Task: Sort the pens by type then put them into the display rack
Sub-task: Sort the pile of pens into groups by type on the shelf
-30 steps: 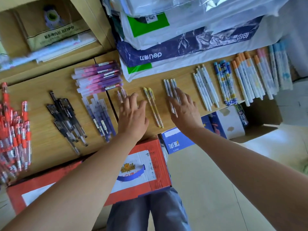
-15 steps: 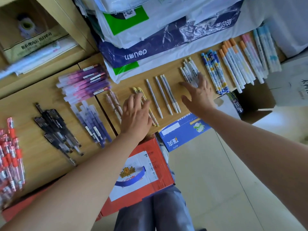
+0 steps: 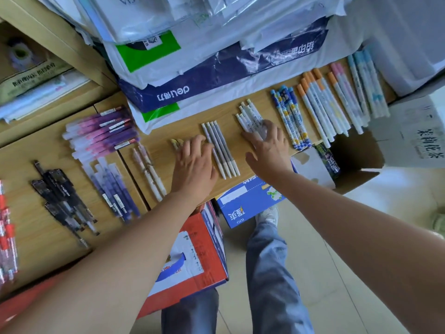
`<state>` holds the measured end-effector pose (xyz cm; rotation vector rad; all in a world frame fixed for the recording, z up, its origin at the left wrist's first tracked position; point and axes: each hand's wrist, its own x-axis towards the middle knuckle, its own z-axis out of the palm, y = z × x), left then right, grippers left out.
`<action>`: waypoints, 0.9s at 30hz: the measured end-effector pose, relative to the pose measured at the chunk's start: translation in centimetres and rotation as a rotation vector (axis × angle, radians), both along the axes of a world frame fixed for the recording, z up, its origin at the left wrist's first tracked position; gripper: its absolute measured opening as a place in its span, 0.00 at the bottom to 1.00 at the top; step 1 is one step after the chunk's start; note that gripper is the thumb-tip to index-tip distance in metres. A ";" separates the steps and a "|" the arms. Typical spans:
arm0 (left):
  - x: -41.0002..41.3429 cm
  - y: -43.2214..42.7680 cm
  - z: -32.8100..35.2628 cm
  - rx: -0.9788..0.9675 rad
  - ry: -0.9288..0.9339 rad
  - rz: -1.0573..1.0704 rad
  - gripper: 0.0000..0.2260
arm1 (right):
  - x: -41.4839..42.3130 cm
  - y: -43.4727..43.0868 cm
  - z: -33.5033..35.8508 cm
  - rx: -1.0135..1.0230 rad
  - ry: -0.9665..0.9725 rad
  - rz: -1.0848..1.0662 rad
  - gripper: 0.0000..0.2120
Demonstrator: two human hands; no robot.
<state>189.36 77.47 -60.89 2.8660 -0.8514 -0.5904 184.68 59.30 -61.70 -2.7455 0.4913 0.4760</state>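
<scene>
Pens lie in sorted groups along a wooden counter [image 3: 192, 121]. My left hand [image 3: 193, 165] lies flat over the yellow pens [image 3: 175, 143], its fingers straight and touching the grey-white pens [image 3: 220, 148]. My right hand [image 3: 267, 145] rests with spread fingers on the white printed pens [image 3: 249, 116]. Further right lie blue patterned pens [image 3: 290, 116], orange-capped pens [image 3: 317, 104], pink-capped pens [image 3: 342, 92] and light blue pens [image 3: 366, 83]. To the left lie pale pens [image 3: 149, 169], dark purple pens [image 3: 113, 186], pink-purple pens [image 3: 101, 131], black pens [image 3: 62, 198] and red pens [image 3: 7, 232].
A stack of plastic-wrapped paper packs [image 3: 216, 68] covers the back of the counter. Below the front edge stand a red carton [image 3: 192, 256], a blue carton [image 3: 248, 201] and an open brown box [image 3: 356, 160]. A shelf compartment [image 3: 31, 68] is at the upper left.
My right hand slid right from the grey-white pens onto the white printed pens. My left hand moved right, from the pale pens over the yellow pens. The grey-white pens now lie tightly together.
</scene>
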 end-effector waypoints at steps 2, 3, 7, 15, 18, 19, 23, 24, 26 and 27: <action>-0.2 -1.0 0.2 0.005 0.031 0.022 0.24 | -0.3 -0.3 0.0 0.025 -0.005 0.038 0.24; -0.4 -1.5 0.3 0.012 0.047 0.009 0.26 | -0.4 -0.4 0.0 0.044 -0.007 0.053 0.24; -1.0 -3.7 0.4 0.042 0.079 0.001 0.27 | -0.4 -2.5 0.9 0.172 -0.072 0.088 0.23; -0.6 -6.5 1.7 0.040 0.049 0.079 0.22 | 0.5 -7.8 1.6 0.234 -0.132 0.100 0.18; -0.3 -7.3 2.2 -0.002 0.033 0.062 0.20 | 1.3 -9.6 1.7 0.226 -0.190 0.067 0.16; -0.2 -7.8 2.3 -0.013 0.033 0.063 0.20 | 1.6 -10.5 1.7 0.212 -0.204 0.035 0.16; -0.1 -11.0 2.3 -0.122 0.040 0.020 0.21 | 1.6 -15.9 1.7 0.125 -0.200 -0.181 0.16; -0.1 -12.1 2.2 -0.145 0.045 -0.001 0.21 | 1.4 -17.5 1.8 0.098 -0.189 -0.223 0.17; -0.1 -14.3 2.0 -0.142 0.064 -0.038 0.22 | 0.8 -20.2 1.9 0.049 -0.138 -0.247 0.18; -0.2 -15.4 1.9 -0.120 0.078 -0.053 0.23 | 0.5 -21.2 1.8 0.029 -0.099 -0.232 0.18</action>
